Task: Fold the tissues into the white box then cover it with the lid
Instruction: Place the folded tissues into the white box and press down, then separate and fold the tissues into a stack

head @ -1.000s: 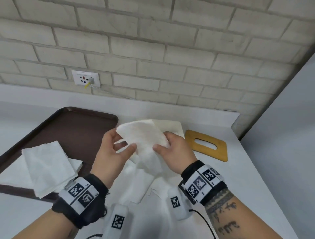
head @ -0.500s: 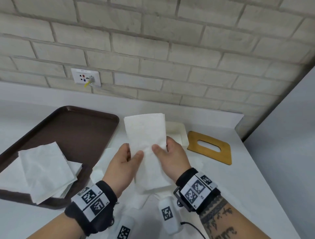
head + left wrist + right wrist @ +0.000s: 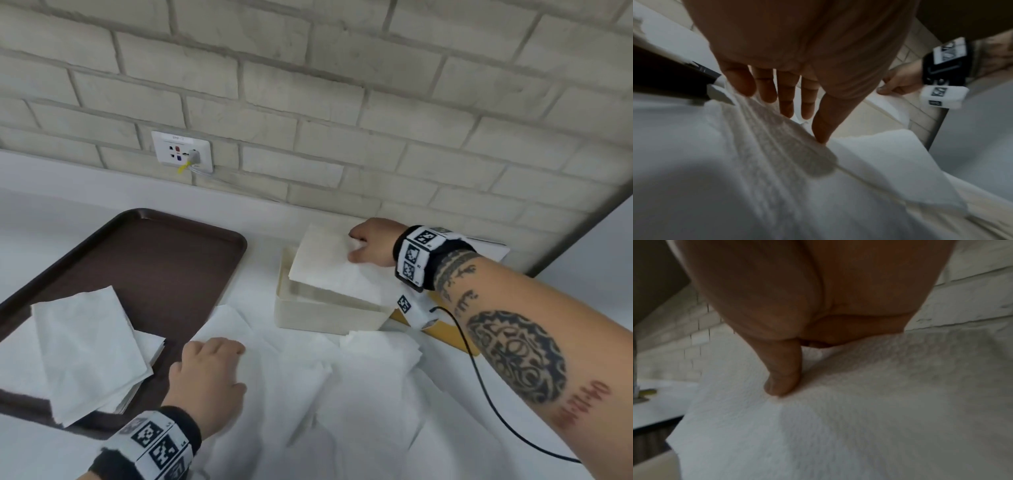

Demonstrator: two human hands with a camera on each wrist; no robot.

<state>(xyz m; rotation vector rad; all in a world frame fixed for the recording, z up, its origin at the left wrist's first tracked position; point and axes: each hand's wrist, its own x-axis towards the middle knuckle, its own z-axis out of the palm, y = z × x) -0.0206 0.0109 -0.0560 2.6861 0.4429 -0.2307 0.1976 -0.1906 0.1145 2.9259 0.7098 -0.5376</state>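
Presently a folded tissue (image 3: 337, 265) is pinched by the right hand (image 3: 371, 245) over the white box (image 3: 325, 313); the left hand (image 3: 209, 373), at seven o'clock, lies spread on loose tissues (image 3: 359, 394). Released askew, it may be left draped over the rim.

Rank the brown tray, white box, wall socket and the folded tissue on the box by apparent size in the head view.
1. Brown tray, largest, partly cropped.
2. White box.
3. Folded tissue, close to the box and hiding part of it, so this order is unsure.
4. Wall socket, smallest, also farthest.
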